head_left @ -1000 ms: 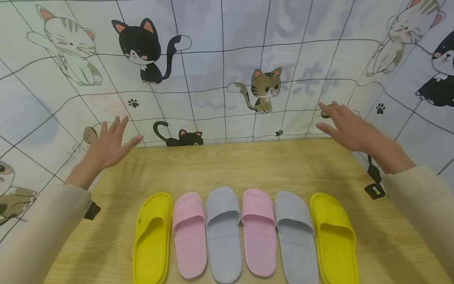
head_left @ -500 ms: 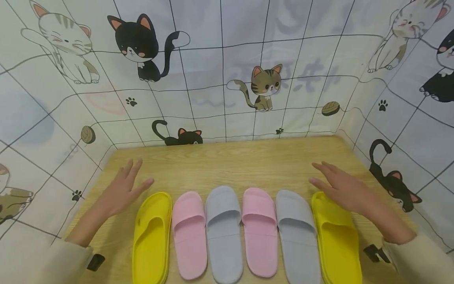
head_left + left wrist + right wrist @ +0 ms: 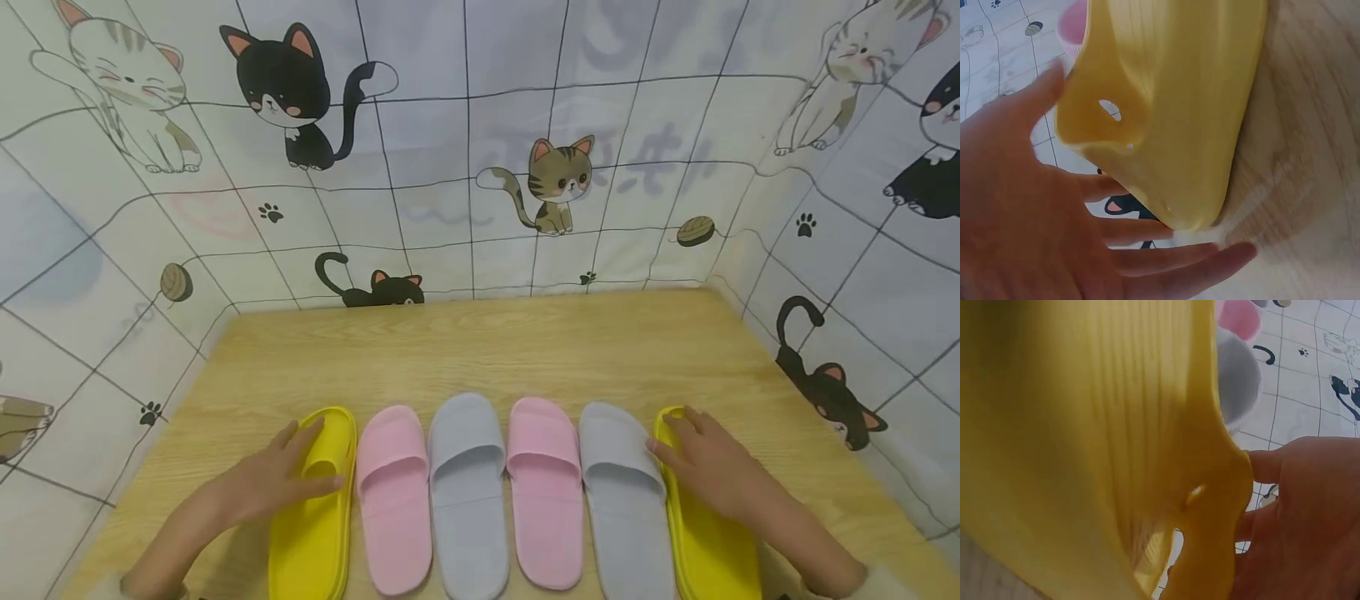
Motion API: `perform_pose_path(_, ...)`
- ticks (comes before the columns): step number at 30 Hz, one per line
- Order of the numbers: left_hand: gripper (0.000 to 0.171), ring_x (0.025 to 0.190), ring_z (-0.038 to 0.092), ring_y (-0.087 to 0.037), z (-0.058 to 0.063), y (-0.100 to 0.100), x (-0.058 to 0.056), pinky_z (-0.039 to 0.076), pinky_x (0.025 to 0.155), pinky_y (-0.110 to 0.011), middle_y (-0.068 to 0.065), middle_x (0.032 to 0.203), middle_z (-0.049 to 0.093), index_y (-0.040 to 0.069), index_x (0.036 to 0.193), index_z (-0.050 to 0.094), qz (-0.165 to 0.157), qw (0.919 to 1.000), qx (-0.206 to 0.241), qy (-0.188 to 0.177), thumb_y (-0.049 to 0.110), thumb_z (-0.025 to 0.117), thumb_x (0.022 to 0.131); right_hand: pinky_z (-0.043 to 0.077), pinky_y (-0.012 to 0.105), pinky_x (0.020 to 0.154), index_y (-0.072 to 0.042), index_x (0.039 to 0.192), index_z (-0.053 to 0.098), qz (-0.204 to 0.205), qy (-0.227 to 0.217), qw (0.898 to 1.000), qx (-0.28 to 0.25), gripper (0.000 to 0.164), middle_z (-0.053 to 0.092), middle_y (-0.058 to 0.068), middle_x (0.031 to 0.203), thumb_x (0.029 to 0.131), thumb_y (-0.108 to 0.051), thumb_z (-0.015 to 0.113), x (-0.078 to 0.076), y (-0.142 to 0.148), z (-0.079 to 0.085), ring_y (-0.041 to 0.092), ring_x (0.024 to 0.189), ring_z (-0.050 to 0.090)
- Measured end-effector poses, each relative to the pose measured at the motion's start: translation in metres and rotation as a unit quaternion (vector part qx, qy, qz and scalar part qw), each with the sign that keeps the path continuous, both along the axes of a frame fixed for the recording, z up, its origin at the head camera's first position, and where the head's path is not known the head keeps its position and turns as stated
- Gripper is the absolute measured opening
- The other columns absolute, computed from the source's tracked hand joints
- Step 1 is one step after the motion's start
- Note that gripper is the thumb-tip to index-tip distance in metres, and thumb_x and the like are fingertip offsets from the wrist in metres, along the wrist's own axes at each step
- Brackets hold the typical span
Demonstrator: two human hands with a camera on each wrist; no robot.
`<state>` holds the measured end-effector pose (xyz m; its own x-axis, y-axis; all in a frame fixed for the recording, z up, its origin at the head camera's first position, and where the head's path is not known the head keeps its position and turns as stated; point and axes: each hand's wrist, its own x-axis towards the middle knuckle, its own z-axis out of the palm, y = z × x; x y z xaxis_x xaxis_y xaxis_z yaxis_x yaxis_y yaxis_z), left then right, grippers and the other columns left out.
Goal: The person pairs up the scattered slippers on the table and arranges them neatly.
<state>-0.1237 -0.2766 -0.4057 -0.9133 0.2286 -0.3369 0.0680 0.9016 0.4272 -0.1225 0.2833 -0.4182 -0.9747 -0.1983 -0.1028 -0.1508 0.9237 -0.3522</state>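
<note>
In the head view, my left hand (image 3: 255,485) is over the strap of the left yellow slipper (image 3: 309,554), thumb and fingers spread. The left wrist view shows its fingers (image 3: 1169,259) extended by the slipper's toe end. My right hand (image 3: 716,471) lies over the strap of the right yellow slipper (image 3: 716,554), thumb toward its inner edge. In the right wrist view, the thumb or a finger (image 3: 1265,466) meets the strap's edge, and other fingertips are hidden behind the strap. Both slippers lie flat on the wooden table (image 3: 480,342).
Between the yellow slippers stand a pink slipper (image 3: 397,533), a grey slipper (image 3: 471,533), another pink slipper (image 3: 547,533) and another grey slipper (image 3: 630,533), side by side, toes away from me. A cat-printed white cloth (image 3: 435,200) borders the table at back and sides.
Both hands have come down and toward me, from in front of the cloth to over the straps of the two outer yellow slippers. The left yellow slipper has shifted slightly left.
</note>
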Motion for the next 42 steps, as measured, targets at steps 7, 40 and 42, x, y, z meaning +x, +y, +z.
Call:
perform_pose_path(7,0.106,0.123,0.028,-0.072,-0.003,0.007,0.002,0.032,0.092,-0.078,-0.043,0.153,0.006,0.002,0.158,0.016,0.008,0.9996,-0.025,-0.007,0.072,0.053,0.088,0.029,0.075,0.098,0.010,0.147,0.035,0.003,-0.010,0.999,0.032,0.070,0.029,0.044,0.145,0.105,-0.046,0.042,0.009,0.001,-0.009,0.063,0.131,0.026)
perform_pose_path(40,0.102,0.119,0.024,-0.077,-0.005,0.009,-0.010,0.029,0.090,-0.081,-0.046,0.151,0.007,-0.002,0.157,0.015,-0.004,0.9989,-0.043,0.020,0.070,0.047,0.092,0.025,0.070,0.106,0.016,0.146,0.030,0.089,0.029,0.995,0.047,0.063,0.029,0.045,0.145,0.105,-0.028,0.047,-0.090,0.031,-0.010,0.062,0.132,0.026)
perform_pose_path(42,0.102,0.119,0.025,-0.077,-0.004,0.009,-0.009,0.029,0.090,-0.081,-0.046,0.151,0.007,-0.002,0.157,0.016,-0.003,0.9987,-0.046,0.021,0.070,0.047,0.092,0.029,0.068,0.105,0.018,0.145,0.026,0.085,0.027,0.995,0.036,0.065,0.031,0.045,0.143,0.104,-0.027,0.049,-0.099,0.033,-0.011,0.059,0.130,0.033)
